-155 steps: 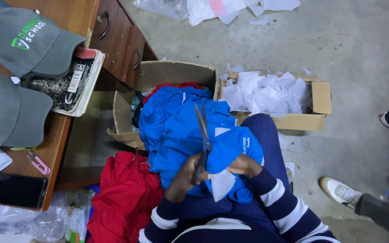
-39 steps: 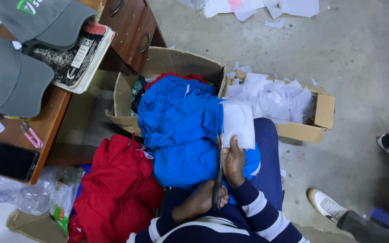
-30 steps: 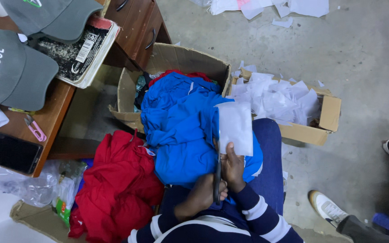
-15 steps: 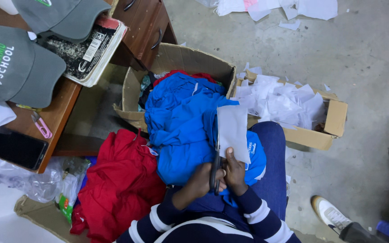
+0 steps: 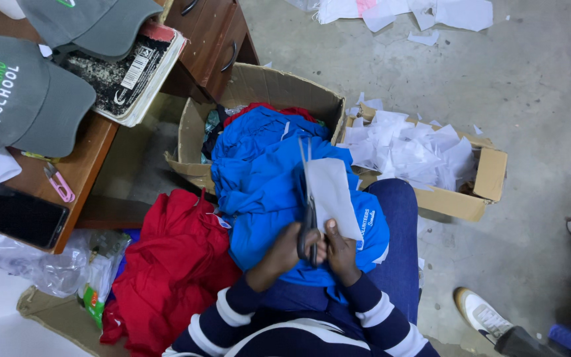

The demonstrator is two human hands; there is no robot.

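Note:
My left hand (image 5: 284, 250) is shut on the handles of dark scissors (image 5: 307, 197), whose blades point away from me along the left edge of a white backing piece (image 5: 334, 193). My right hand (image 5: 340, 251) pinches the lower end of that white piece, right beside the scissors. Both hands rest over a blue shirt (image 5: 259, 185) spread on my lap. More blue and red garments spill out of an open cardboard box (image 5: 259, 82) in front of me.
A red garment heap (image 5: 173, 264) lies at my left. A low cardboard box (image 5: 480, 198) of white scraps sits at the right. The wooden desk (image 5: 90, 155) holds grey caps (image 5: 21, 99), a notebook (image 5: 130, 73), a phone (image 5: 21, 217) and a pink cutter (image 5: 57, 184). Another person's shoe (image 5: 480, 314) is at lower right.
The white piece has been lifted from under my right hand and held flat over the blue shirt. The scissors have come to its left edge, and my hands have drawn closer together.

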